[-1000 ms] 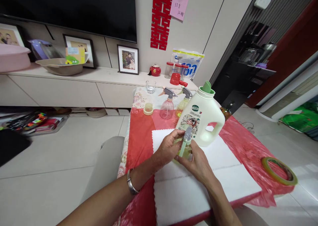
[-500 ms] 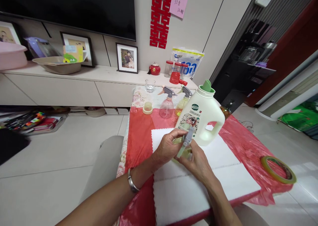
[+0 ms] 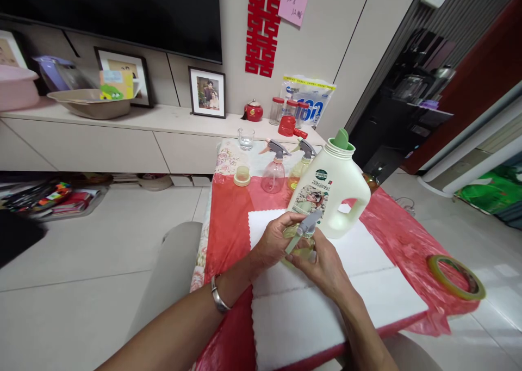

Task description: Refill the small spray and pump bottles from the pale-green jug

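Note:
Both hands are closed around a small see-through yellowish spray bottle [image 3: 302,245] with a grey trigger head. My left hand [image 3: 274,241] grips its left side near the neck; my right hand [image 3: 326,265] wraps the right side, thumb low at the front. Beneath is a white cloth [image 3: 293,316]. Just behind the hands stands a large cream detergent jug [image 3: 336,189], uncapped, with a green spout inside its mouth. Farther back are a pink spray bottle [image 3: 273,175] and a yellow spray bottle [image 3: 299,167], both upright. A pale cap [image 3: 242,176] sits to their left.
Red plastic sheeting [image 3: 228,235] covers the table over a floral cloth. A roll of tape [image 3: 457,277] lies at the right edge. A small glass pitcher [image 3: 246,138] stands at the table's back. Behind it, a low cabinet [image 3: 101,142] holds jars, frames and basins.
The grey trigger head has turned a little in my hands, its nozzle swinging slightly left. Both hands keep their hold on the spray bottle. The view has shifted slightly.

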Demonstrator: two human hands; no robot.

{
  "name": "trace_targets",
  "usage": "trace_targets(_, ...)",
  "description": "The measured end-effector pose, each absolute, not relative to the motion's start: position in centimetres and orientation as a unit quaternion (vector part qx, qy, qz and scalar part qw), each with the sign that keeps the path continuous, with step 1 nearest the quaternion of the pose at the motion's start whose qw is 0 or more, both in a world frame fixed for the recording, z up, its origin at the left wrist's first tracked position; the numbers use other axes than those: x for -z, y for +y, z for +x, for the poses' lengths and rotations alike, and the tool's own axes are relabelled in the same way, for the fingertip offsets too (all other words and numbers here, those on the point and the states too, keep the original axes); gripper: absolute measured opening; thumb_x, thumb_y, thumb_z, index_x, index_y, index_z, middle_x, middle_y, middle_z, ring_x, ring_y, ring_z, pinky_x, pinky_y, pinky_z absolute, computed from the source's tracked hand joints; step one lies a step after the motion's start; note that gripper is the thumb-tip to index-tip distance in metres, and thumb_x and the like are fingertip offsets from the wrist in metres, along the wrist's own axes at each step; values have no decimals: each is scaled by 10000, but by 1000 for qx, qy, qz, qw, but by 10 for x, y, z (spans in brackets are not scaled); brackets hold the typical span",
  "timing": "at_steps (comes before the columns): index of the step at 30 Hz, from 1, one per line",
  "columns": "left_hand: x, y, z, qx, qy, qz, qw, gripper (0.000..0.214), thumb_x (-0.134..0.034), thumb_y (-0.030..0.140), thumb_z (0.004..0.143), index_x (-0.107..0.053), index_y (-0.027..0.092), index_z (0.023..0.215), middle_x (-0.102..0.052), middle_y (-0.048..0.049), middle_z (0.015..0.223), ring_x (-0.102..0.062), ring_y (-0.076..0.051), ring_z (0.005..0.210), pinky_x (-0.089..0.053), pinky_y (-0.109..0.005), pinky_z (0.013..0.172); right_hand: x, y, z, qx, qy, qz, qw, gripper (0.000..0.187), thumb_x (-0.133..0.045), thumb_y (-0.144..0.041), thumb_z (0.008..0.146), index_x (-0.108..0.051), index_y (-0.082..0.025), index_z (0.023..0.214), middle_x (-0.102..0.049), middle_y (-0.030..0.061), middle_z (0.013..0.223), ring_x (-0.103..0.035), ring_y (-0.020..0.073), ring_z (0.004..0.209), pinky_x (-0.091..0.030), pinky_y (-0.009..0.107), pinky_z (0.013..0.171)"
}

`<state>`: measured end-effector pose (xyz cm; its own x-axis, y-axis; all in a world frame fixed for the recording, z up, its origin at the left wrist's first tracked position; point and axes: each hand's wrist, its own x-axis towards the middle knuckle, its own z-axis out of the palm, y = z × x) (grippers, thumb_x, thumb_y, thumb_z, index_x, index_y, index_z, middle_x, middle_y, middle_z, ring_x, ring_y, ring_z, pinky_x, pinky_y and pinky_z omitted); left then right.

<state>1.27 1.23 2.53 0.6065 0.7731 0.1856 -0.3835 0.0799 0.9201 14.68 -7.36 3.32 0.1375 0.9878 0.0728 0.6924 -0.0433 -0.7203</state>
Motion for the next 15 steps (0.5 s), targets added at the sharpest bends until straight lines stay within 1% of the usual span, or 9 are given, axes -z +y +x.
trace_targets(2, -26, 13, 13, -408, 179, 527, 724, 553, -908, 370, 611, -659, 169, 1061, -733, -70, 987, -686, -208, 900, -522, -302, 803, -33, -74, 146, -230, -617, -683, 317, 549, -697, -446, 804, -501, -233, 1270, -623, 39, 1164, -601, 225, 1027, -473, 341, 831)
trace_targets(5, -24, 14, 12, -411, 174, 541, 713, 542, -885, 362, 657, -633, 179, 1101, -742, -69, 1006, -689, -194, 866, -516, -295, 787, -33, -73, 146, -231, -616, -684, 315, 549, -695, -441, 807, -499, -231, 1274, -621, 41, 1172, -595, 226, 1033, -474, 347, 838)
trace_targets(8, -20, 15, 8, -408, 179, 574, 687, 424, -836, 371, 731, -674, 180, 1074, -746, -63, 1025, -682, -214, 953, -512, -320, 864, -33, -73, 146, -234, -617, -680, 320, 560, -691, -440, 813, -490, -234, 1293, -610, 41, 1197, -589, 225, 1039, -479, 355, 846)
trace_targets(11, -16, 15, 6, -392, 183, 564, 704, 398, -762, 413, 809, -693, 183, 1126, -741, -74, 1085, -663, -260, 1082, -510, -363, 940, -33, -74, 147, -233, -619, -676, 326, 588, -688, -440, 814, -476, -231, 1322, -598, 50, 1228, -585, 233, 1058, -482, 372, 873)
trace_targets(13, -14, 14, 6, -383, 181, 555, 716, 423, -749, 432, 818, -691, 177, 1151, -738, -81, 1110, -656, -272, 1108, -512, -375, 956, -33, -74, 147, -230, -620, -676, 326, 591, -684, -439, 816, -475, -226, 1326, -595, 55, 1235, -583, 237, 1070, -483, 379, 885)
trace_targets(15, -12, 13, 7, -375, 172, 547, 728, 467, -782, 427, 788, -684, 173, 1167, -736, -80, 1118, -662, -268, 1091, -519, -367, 945, -33, -75, 147, -229, -620, -676, 325, 582, -683, -442, 818, -482, -226, 1319, -596, 53, 1232, -583, 234, 1075, -489, 371, 881)
